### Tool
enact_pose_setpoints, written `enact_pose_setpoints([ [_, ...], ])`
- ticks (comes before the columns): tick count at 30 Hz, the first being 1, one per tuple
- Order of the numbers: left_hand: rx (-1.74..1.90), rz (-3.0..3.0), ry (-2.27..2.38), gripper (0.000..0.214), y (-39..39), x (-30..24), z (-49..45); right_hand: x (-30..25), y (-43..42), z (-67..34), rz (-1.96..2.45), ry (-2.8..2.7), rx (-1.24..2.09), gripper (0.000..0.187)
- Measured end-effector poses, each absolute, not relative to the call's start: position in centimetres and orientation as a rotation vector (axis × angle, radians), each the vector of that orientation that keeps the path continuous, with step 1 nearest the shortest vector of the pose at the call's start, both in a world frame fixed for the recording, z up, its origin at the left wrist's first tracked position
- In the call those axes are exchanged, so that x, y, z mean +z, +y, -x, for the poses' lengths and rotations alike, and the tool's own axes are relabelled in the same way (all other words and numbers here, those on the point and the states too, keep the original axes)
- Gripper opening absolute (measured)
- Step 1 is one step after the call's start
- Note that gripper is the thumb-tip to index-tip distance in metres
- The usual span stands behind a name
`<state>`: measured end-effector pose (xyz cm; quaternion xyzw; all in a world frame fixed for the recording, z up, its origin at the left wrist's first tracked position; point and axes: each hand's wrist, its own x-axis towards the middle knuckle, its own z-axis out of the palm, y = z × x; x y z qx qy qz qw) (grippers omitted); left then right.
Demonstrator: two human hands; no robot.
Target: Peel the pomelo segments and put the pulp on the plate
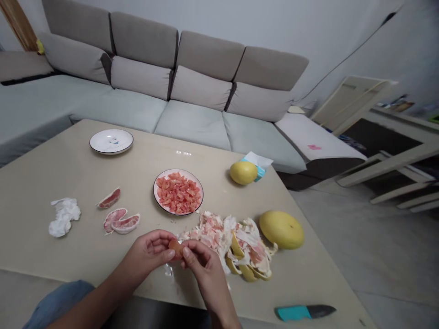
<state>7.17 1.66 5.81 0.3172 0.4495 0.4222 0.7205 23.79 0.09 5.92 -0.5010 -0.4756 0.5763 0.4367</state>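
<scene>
Between the fingertips of both hands is a small reddish piece of pomelo flesh [176, 249], held over the table near its front edge. My left hand [152, 250] pinches it from the left, and my right hand [202, 264] grips its right end. Just beyond stands a dark-rimmed plate [155, 197] heaped with red pomelo pulp [179, 192]. Right of my hands lies a pile of pomelo peel and torn membranes [240, 244]. To the left are two joined pomelo segments [121, 221] and a single segment [109, 198], all with pale skin on.
A knife [305, 312] with a teal handle lies at the front right. Two whole yellow pomelos [281, 229] [243, 172] sit on the right, the farther beside a tissue pack [259, 163]. Crumpled tissue [64, 217] and a white plate [111, 141] are left. A sofa [192, 121] stands behind.
</scene>
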Motion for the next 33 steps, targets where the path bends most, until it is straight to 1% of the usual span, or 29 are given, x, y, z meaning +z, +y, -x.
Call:
enact_pose_setpoints([
  [6, 0.843, -0.556, 0.86, 0.029, 1.4, 5.7, -6.8, 5.6, 0.1, -24.1, 1.116, -1.023, 1.644, 0.031],
  [10, 0.773, -0.441, 0.735, 0.021, 1.6, 6.1, -6.5, 5.3, 0.2, -23.9, 0.979, -0.792, 1.822, 0.03],
  [14, 0.77, -0.391, 0.631, 0.012, 1.9, 6.5, -6.4, 5.4, 0.0, -23.4, 0.918, -0.687, 1.86, 0.029],
  [17, 0.796, -0.402, 0.64, 0.014, 1.9, 6.6, -6.3, 5.8, 0.3, -23.6, 0.959, -0.699, 1.831, 0.031],
  [18, 0.815, -0.413, 0.66, 0.015, 2.0, 6.6, -6.1, 5.9, 0.8, -23.8, 0.993, -0.733, 1.793, 0.032],
  [20, 0.864, -0.433, 0.71, 0.017, 2.1, 6.5, -5.9, 6.0, 2.5, -24.5, 1.125, -0.885, 1.605, 0.034],
  [22, 0.927, -0.441, 0.763, 0.019, 2.3, 6.3, -5.7, 5.9, 5.0, -25.2, 1.322, -1.135, 1.232, 0.034],
  [25, 1.025, -0.425, 0.822, 0.025, 2.6, 5.8, -5.5, 5.3, 9.3, -25.4, 1.392, -1.245, 0.988, 0.026],
  [27, 1.073, -0.4, 0.849, 0.028, 2.7, 5.5, -5.5, 5.0, 11.3, -25.1, 1.405, -1.297, 0.881, 0.021],
  [29, 1.087, -0.378, 0.882, 0.03, 2.7, 5.4, -5.6, 4.9, 11.8, -24.7, 1.405, -1.338, 0.813, 0.02],
  [33, 1.079, -0.488, 0.913, 0.03, 2.5, 5.9, -5.8, 6.2, 8.9, -24.1, 1.394, -1.396, 0.805, 0.024],
])
